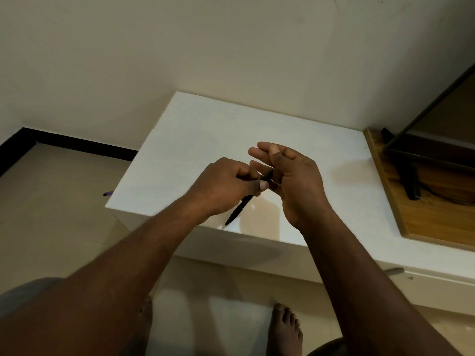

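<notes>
1. Our left hand (226,186) pinches the black pen (240,208) tight, just above the white table (195,129).
2. Our right hand (295,181) curls at the pen's top end; we cannot tell if it grips.
3. The pen's tip points down at the table's near edge.
4. If we pull too hard, 1 small part may pop out and roll off the table.

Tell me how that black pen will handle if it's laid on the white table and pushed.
The pen looks slim and round, so it would probably roll on the glossy table. It juts straight from the left hand, so likely stiff and light.
</notes>
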### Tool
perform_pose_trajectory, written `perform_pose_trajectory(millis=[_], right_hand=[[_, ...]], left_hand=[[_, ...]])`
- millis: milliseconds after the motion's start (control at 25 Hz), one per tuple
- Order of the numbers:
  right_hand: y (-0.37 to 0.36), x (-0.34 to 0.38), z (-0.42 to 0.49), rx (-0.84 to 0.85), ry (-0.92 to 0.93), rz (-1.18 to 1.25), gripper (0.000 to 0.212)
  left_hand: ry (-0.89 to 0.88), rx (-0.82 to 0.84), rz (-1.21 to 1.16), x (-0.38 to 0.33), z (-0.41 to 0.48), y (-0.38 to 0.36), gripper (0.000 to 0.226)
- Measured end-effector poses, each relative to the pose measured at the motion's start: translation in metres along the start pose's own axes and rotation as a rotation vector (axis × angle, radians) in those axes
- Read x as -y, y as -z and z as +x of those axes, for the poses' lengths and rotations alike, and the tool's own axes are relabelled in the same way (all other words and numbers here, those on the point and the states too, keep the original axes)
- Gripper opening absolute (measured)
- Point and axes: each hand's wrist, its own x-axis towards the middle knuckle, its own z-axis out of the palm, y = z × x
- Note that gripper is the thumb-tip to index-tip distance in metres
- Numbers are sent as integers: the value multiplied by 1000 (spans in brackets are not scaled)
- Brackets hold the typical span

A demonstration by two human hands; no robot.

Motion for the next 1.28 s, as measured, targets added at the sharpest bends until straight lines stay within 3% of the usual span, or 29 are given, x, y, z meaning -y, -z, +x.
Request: perform_pose_trajectory(millis=[160,640,1040,1200,1280], right_hand=[[-3,5,-3,41,60,-58,27],[-5,12,-6,71,171,-71,25],[-1,13,-2,39,72,110,68],[1,11,0,-2,64,77,62],[0,11,0,-12,68,37,48]], left_hand=[[-42,6,-120,0,0,2,8],[-88,-24,-309,-7,-2,4,16],[-123,-81,-337,-7,-1,5,14],[-138,-157,-306,-8,-1,7,13],[-137,-208,-305,-8,0,7,18]])
